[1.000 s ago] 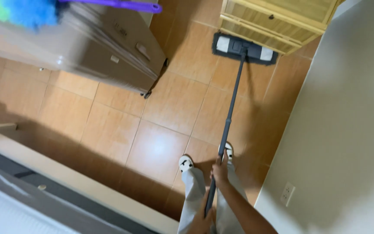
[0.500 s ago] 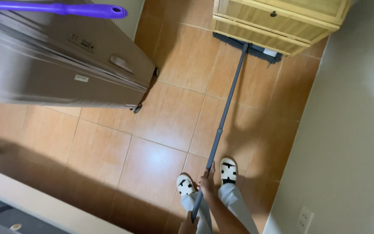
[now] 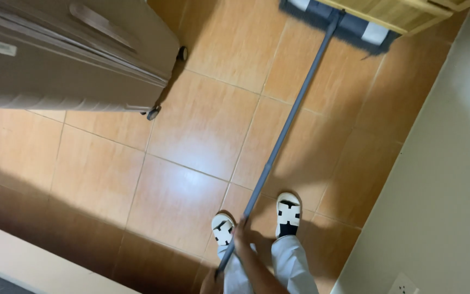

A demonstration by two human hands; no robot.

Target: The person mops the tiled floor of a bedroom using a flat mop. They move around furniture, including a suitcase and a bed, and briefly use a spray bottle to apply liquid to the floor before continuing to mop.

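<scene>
R hand (image 3: 240, 231) closed round mop pole (image 3: 284, 133), lower centre of frame. L hand (image 3: 211, 283) at bottom edge by pole end, grip can't tell. Mop head (image 3: 344, 24) top right on tile floor (image 3: 202, 125), against wooden cabinet (image 3: 409, 13). Suitcase (image 3: 66, 54) upper left. Sandals (image 3: 288, 213) either side of pole.

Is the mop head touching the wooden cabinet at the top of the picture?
Cannot tell. In the head view the mop head lies on the tiled floor partly under the cabinet, whose edge overlaps it; no contact or gap shows plainly.
</scene>
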